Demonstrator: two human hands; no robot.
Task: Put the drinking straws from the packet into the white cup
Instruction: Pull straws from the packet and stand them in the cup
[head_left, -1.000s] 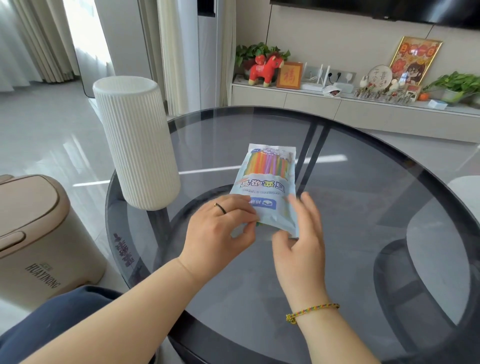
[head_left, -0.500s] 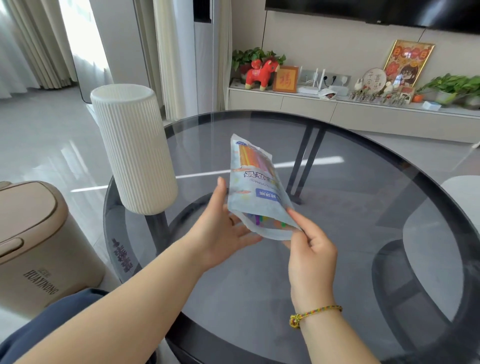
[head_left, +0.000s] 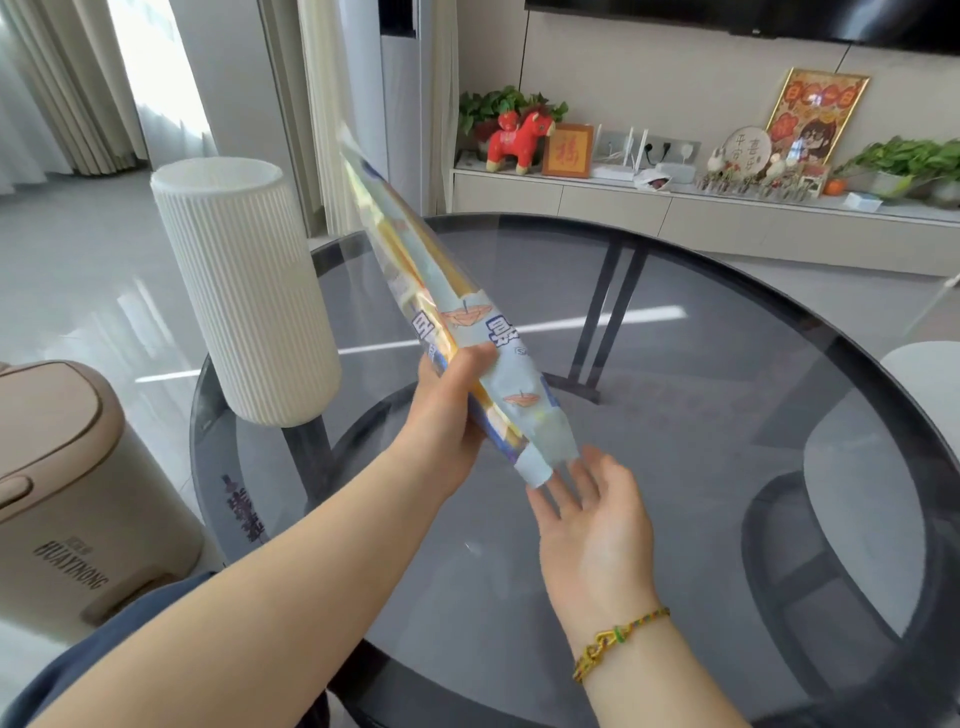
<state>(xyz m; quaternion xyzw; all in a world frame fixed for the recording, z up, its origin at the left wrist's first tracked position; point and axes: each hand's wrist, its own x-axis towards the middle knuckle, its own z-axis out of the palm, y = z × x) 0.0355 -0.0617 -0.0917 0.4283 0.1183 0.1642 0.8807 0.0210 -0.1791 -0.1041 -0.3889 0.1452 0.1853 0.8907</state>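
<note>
A person's left hand grips a packet of drinking straws above a round smoked-glass table. The thumb is pressed over the printed upper face and the fingers are curled beneath, out of sight. The hold falls in the lower half of the packet. From the grip the pack slants up and away to the left, its far end the highest point. Its near end drops down and to the right, clear of the glass. Yellow and orange straws show through the clear film above the grip. The pale blue label with dark lettering lies at the thumb and below it.

The right hand hangs below and to the right of the grip, palm turned up and slack, holding nothing. Its spread fingertips sit just beside the packet's lower edge; whether they touch it cannot be told. A braided green-and-gold bracelet circles that wrist.

The white cup, tall and ribbed, stands upright on the table to the left of the grip, near it but apart from both hands and packet. Its inside is hidden at this angle. Further left and lower, off the table, sits a beige lidded bin.
</note>
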